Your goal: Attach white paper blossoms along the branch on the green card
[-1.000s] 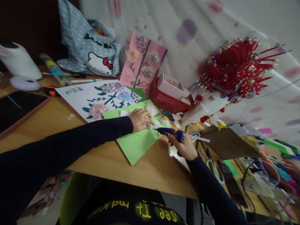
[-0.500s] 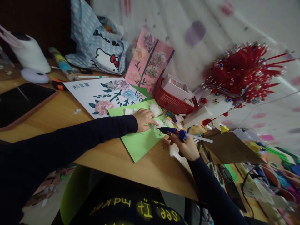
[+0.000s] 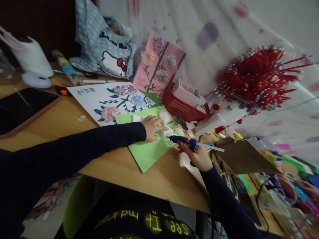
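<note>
My right hand (image 3: 200,157) is wrapped round a blue hot glue gun (image 3: 185,141), with a pale glue stick (image 3: 211,146) poking out of its back end. The gun's nozzle points left, close to a white ruffled paper piece (image 3: 167,133) on a light green sheet (image 3: 146,157). On that same sheet rests my left hand (image 3: 151,127), its fingers stretched and apart beside the white piece. Another white fluffy flower (image 3: 164,116) lies just above these fingers. Small white paper scraps (image 3: 136,118) show behind the left wrist.
A white sheet with paper flowers (image 3: 87,99) lies behind my left arm. Further back stand a pink flower card (image 3: 151,46), a red basket (image 3: 180,108) and a checked bag (image 3: 92,43). A phone (image 3: 25,111) is at left. Right are cardboard (image 3: 246,156), clutter and another person's hand (image 3: 309,189).
The glue gun has shifted slightly left and down. My left fingers have moved a little over the white paper piece, with the thumb now further from the nozzle.
</note>
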Available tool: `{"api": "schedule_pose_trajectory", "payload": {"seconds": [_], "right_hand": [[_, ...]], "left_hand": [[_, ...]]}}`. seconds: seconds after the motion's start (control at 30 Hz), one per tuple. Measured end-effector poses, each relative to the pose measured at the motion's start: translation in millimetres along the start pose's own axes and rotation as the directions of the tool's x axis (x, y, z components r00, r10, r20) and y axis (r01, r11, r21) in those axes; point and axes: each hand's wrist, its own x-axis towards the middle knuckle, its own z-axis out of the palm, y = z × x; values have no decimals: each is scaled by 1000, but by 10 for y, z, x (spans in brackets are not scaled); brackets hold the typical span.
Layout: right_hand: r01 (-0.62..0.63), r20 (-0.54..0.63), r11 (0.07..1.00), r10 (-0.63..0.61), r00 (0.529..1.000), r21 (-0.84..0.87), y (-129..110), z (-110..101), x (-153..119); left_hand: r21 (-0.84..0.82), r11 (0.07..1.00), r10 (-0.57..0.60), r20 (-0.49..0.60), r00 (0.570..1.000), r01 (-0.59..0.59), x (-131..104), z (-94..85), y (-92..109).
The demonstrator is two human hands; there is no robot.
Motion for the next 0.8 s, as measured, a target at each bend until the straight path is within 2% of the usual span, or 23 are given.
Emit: {"api": "schedule_pose_trajectory", "payload": {"seconds": [0.13,0.3,0.6,0.8], "right_hand": [[-33,-31,999,34,999,6,-24,13,2],[37,-24,999,-38,999,-18,-51,-7,-25],[-32,-11,999,32,999,7,18,-43,-46],[15,-86,1000,-17,996,-24,20,-59,-71]], "left_hand": [[4,1000,-1,9,1000,1,-7,-33,10],[-21,1000,3,9,1000,-3,-12,-51,1],[-25,1000,-2,21,1000,2,-20,-60,9],[-28,999,19,37,999,-18,-43,-124,18]]}}
